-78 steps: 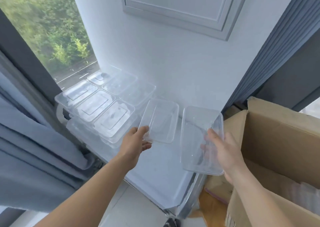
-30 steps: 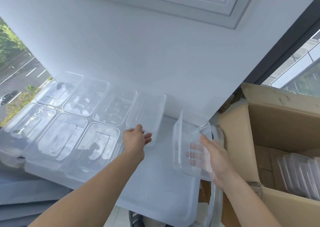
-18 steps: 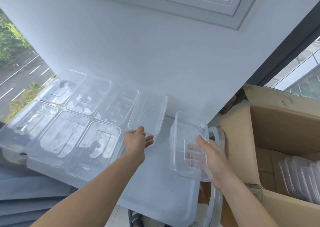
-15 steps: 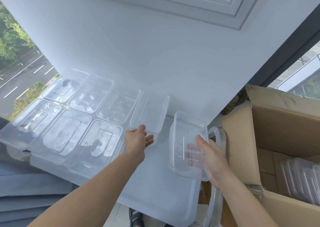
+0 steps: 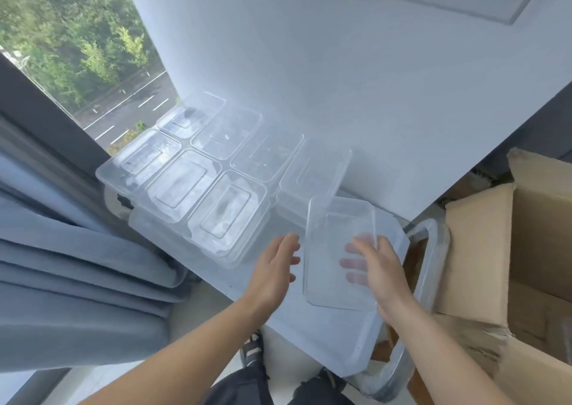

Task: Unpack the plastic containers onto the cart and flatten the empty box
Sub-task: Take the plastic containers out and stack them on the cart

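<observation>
The held container (image 5: pixel 337 219) was a clear, thin-walled plastic rectangle with rounded corners and a raised rim, tilted above the pale, smooth top of the cart (image 5: pixel 309 330). The right hand (image 5: pixel 380 271) gripped its right side, thumb over the rim, fingers showing blurred through the glossy wall. The left hand (image 5: pixel 274 270) hung with fingers loosely spread, holding nothing, just beside the container's left edge; whether it touched could not be told. Further left, more clear containers (image 5: pixel 226 216) lay rim to rim in two rows on the cart. A brown cardboard box (image 5: pixel 541 234) stood open at the right, near the cart's rounded grey handle (image 5: pixel 441 243).
</observation>
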Tool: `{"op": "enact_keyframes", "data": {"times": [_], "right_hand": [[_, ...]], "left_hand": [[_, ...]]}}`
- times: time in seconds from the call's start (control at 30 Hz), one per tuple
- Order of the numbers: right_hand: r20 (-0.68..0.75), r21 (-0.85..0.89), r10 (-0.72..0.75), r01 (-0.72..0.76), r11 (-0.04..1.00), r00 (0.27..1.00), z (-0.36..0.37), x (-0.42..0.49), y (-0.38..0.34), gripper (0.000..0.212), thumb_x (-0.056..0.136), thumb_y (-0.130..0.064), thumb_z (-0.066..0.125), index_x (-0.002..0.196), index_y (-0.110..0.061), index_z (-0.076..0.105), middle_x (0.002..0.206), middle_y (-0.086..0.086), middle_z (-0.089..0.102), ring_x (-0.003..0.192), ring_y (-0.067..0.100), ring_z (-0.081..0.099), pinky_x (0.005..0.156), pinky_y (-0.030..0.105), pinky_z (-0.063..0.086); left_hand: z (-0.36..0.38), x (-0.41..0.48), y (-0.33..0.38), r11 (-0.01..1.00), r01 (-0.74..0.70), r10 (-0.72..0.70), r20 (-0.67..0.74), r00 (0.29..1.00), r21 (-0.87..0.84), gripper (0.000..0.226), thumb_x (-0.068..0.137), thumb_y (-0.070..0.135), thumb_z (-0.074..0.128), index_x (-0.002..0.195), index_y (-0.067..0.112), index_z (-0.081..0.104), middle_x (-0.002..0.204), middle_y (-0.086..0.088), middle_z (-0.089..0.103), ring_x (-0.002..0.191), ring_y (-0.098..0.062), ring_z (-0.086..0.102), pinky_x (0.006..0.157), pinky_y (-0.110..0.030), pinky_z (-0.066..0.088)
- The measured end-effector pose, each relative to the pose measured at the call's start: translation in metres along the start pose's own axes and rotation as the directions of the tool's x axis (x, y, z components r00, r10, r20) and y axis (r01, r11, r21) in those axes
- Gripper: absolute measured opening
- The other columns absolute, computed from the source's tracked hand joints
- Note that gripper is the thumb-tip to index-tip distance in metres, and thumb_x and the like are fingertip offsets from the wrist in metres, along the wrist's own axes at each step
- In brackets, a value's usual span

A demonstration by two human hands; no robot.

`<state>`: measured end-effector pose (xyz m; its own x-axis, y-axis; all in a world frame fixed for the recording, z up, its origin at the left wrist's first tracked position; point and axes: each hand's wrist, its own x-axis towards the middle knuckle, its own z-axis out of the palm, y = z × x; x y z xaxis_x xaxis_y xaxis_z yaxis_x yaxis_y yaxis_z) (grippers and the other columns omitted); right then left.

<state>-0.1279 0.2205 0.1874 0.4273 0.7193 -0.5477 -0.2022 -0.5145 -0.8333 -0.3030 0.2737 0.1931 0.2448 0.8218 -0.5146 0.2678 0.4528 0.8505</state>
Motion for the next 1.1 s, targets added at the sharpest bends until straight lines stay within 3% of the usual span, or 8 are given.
{"op": "enact_keyframes", "data": {"times": [0.1, 0.3, 0.4, 0.47, 0.57, 0.8, 0.9, 1.1], "right_hand": [[0.0, -0.047, 0.049, -0.049, 0.998, 0.999, 0.018, 0.0, 0.024, 0.02, 0.097, -0.032, 0.06, 0.112, -0.02, 0.054, 0.116, 0.001, 0.063, 0.099, 0.022, 0.068, 0.088, 0.043, 0.056], [-0.044, -0.091, 0.195, -0.198, 0.976, 0.98, 0.067, 0.02, 0.073, 0.026, 0.096, -0.039, 0.06, 0.109, -0.018, 0.055, 0.112, 0.01, 0.065, 0.104, 0.03, 0.065, 0.092, 0.048, 0.053], [-0.091, -0.103, 0.232, -0.241, 0.965, 0.968, 0.095, 0.038, 0.093, 0.034, 0.096, -0.045, 0.057, 0.114, -0.017, 0.055, 0.114, 0.006, 0.063, 0.102, 0.025, 0.063, 0.091, 0.044, 0.053], [-0.129, -0.116, 0.247, -0.262, 0.958, 0.96, 0.109, 0.049, 0.101, 0.037, 0.097, -0.047, 0.054, 0.119, -0.016, 0.053, 0.115, 0.002, 0.061, 0.105, 0.023, 0.06, 0.094, 0.043, 0.051], [-0.19, -0.104, 0.231, -0.253, 0.962, 0.954, 0.123, 0.066, 0.109, 0.038, 0.096, -0.047, 0.055, 0.117, -0.016, 0.052, 0.112, 0.001, 0.06, 0.105, 0.025, 0.059, 0.094, 0.042, 0.05], [-0.269, -0.172, 0.174, -0.224, 0.959, 0.947, 0.146, 0.079, 0.117, 0.039, 0.096, -0.046, 0.055, 0.106, -0.008, 0.054, 0.105, 0.008, 0.062, 0.098, 0.029, 0.06, 0.089, 0.044, 0.05], [-0.267, -0.185, 0.185, -0.239, 0.953, 0.946, 0.144, 0.08, 0.12, 0.035, 0.098, -0.045, 0.054, 0.105, -0.011, 0.053, 0.102, 0.003, 0.059, 0.097, 0.026, 0.059, 0.089, 0.042, 0.049], [-0.25, -0.218, 0.16, -0.217, 0.952, 0.955, 0.143, 0.085, 0.118, 0.033, 0.098, -0.043, 0.054, 0.103, -0.011, 0.055, 0.092, -0.001, 0.057, 0.089, 0.022, 0.056, 0.075, 0.033, 0.043]], "left_hand": [[-0.015, -0.014, -0.029, 0.996, 0.086, -0.086, 0.037, 0.996, -0.019, 0.046, 0.092, 0.06, 0.042, 0.114, 0.028, 0.067, 0.113, 0.012, 0.068, 0.1, -0.014, 0.067, 0.083, -0.036, 0.054], [-0.046, 0.0, -0.065, 0.98, 0.171, -0.18, 0.091, 0.979, 0.103, 0.022, 0.101, 0.034, 0.048, 0.098, 0.025, 0.067, 0.103, 0.002, 0.067, 0.091, -0.018, 0.062, 0.07, -0.029, 0.05], [-0.064, 0.021, -0.077, 0.972, 0.191, -0.204, 0.089, 0.975, 0.133, 0.02, 0.101, 0.024, 0.049, 0.102, 0.021, 0.068, 0.096, -0.002, 0.068, 0.08, -0.014, 0.056, 0.069, -0.027, 0.047], [-0.073, 0.035, -0.086, 0.968, 0.208, -0.222, 0.091, 0.971, 0.138, 0.02, 0.1, 0.022, 0.049, 0.11, 0.021, 0.066, 0.108, -0.003, 0.069, 0.086, -0.014, 0.058, 0.073, -0.028, 0.049], [-0.081, 0.056, -0.103, 0.956, 0.259, -0.269, 0.053, 0.962, 0.139, 0.031, 0.098, 0.018, 0.052, 0.129, 0.014, 0.054, 0.126, -0.003, 0.06, 0.106, -0.017, 0.06, 0.086, -0.03, 0.052], [-0.083, 0.071, -0.124, 0.949, 0.305, -0.304, -0.027, 0.952, 0.08, 0.014, 0.099, 0.013, 0.047, 0.109, 0.013, 0.057, 0.096, -0.006, 0.059, 0.087, -0.021, 0.059, 0.087, -0.042, 0.055], [-0.084, 0.075, -0.125, 0.941, 0.336, -0.336, -0.023, 0.942, 0.032, 0.012, 0.098, 0.013, 0.049, 0.092, 0.009, 0.058, 0.092, -0.009, 0.058, 0.083, -0.023, 0.059, 0.079, -0.04, 0.054], [-0.083, 0.078, -0.124, 0.933, 0.36, -0.359, -0.028, 0.933, 0.02, 0.028, 0.104, 0.026, 0.048, 0.108, 0.003, 0.062, 0.097, -0.009, 0.064, 0.087, -0.023, 0.064, 0.069, -0.032, 0.054]]}}
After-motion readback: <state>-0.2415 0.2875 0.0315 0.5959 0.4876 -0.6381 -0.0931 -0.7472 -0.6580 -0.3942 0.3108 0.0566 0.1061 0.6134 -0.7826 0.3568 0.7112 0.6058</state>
